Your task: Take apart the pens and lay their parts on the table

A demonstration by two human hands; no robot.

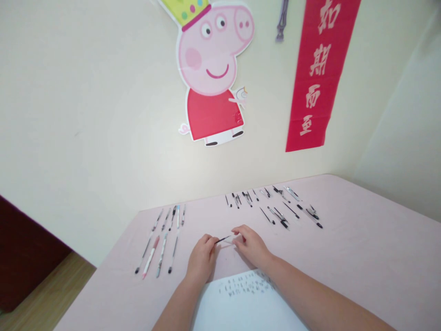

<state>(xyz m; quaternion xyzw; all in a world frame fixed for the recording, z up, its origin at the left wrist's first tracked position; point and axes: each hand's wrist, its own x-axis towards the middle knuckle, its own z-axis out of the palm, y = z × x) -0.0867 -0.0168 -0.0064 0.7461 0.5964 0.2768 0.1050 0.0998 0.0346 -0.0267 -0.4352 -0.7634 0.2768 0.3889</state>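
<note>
My left hand is closed in a pinch on a thin dark pen refill, whose pale tip points right. Facing it, my right hand has its thumb and index finger curved with a gap between them, close to the refill's tip. A faint whitish sliver lies by the right thumb; whether it is a clear tube or a reflection is unclear. Below both hands, a white sheet of paper carries several rows of handwritten marks.
Two rows of pens, including a pink pen, lie at left on the pink tabletop. Pen parts, with black caps and refills, are spread at the back right. A wall behind bears a cartoon pig cutout and a red banner.
</note>
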